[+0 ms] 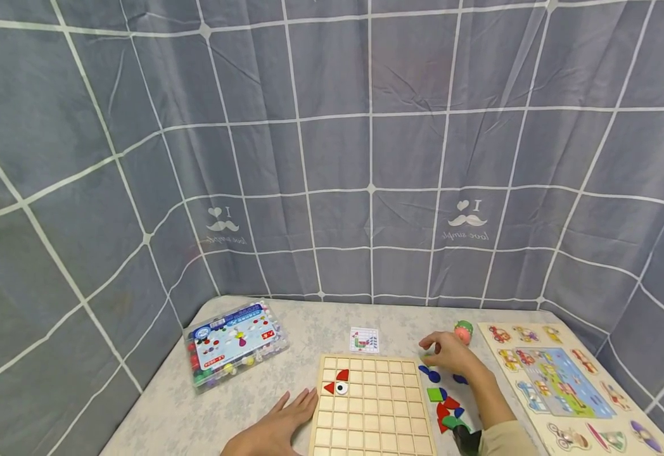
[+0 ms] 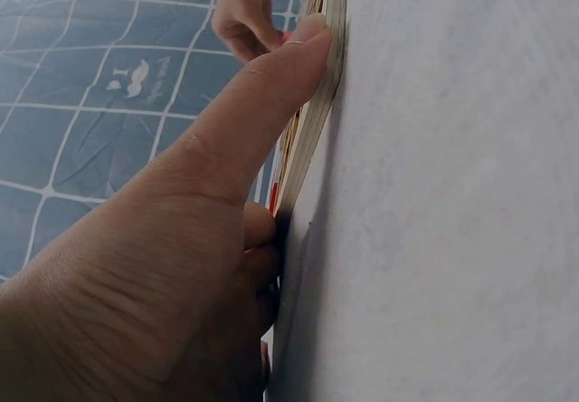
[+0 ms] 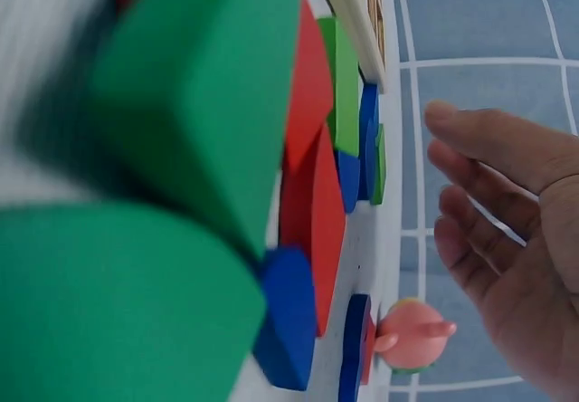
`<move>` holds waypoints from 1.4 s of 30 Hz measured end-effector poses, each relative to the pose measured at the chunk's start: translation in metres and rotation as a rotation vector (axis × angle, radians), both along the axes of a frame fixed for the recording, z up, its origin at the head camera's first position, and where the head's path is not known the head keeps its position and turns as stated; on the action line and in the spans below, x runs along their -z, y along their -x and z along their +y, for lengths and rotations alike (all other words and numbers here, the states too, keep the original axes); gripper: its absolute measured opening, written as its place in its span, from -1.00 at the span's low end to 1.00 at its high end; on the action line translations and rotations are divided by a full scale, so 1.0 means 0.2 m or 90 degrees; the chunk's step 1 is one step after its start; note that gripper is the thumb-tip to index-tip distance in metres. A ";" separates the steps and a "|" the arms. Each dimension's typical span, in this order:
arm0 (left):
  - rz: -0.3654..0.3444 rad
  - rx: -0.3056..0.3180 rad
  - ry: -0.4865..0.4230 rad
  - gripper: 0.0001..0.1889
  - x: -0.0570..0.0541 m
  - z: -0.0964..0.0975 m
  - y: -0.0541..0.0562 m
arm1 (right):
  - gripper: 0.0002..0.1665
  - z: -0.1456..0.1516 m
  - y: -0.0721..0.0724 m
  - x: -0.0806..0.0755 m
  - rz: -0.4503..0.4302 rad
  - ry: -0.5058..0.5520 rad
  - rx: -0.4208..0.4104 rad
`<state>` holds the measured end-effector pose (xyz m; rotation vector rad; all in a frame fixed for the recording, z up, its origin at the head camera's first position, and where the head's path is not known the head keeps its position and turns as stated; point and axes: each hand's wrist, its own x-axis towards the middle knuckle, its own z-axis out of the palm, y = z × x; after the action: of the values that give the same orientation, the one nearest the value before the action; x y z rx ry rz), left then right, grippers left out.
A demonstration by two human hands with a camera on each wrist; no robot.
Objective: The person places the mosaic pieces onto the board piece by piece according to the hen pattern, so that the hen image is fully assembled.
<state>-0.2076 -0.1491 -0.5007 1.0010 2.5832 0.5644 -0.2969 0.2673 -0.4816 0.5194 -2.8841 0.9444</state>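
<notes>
A wooden grid board [image 1: 386,405] lies on the table. My left hand [image 1: 283,421] rests at its left edge, fingers straight; in the left wrist view the thumb [image 2: 262,94] lies against the board's side. Inside the grid's upper left are a red quarter-round piece [image 1: 343,375], a red triangle [image 1: 329,387] and a white eye piece [image 1: 341,388]. My right hand [image 1: 452,352] hovers over loose pieces beyond the board's right side, near a green piece [image 1: 427,360]. In the right wrist view its loosely bent fingers [image 3: 484,135] have nothing between them.
Right of the board lie several red, blue and green pieces [image 1: 443,410]. A patterned card [image 1: 363,340] lies behind the board. At left stands a clear box of coloured beads [image 1: 237,342]. A picture puzzle [image 1: 571,380] and a small pink-and-green toy [image 1: 464,331] are at right.
</notes>
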 end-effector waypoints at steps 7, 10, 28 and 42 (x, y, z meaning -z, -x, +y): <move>-0.007 -0.003 -0.005 0.16 0.00 0.00 0.00 | -0.62 0.03 0.02 0.02 -0.002 -0.012 -0.012; -0.010 -0.003 -0.006 0.16 0.00 0.00 0.00 | -0.61 0.03 0.02 0.02 -0.023 -0.009 -0.007; -0.003 0.001 -0.002 0.16 0.00 0.00 0.00 | -0.69 0.04 0.02 0.06 -0.085 -0.003 0.043; 0.010 0.000 0.000 0.16 -0.01 0.00 -0.01 | -0.72 0.09 0.00 0.07 -0.078 0.023 -0.004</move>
<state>-0.2063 -0.1488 -0.4989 1.0102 2.5971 0.5584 -0.2976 0.2849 -0.4954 0.4842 -2.9678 1.0637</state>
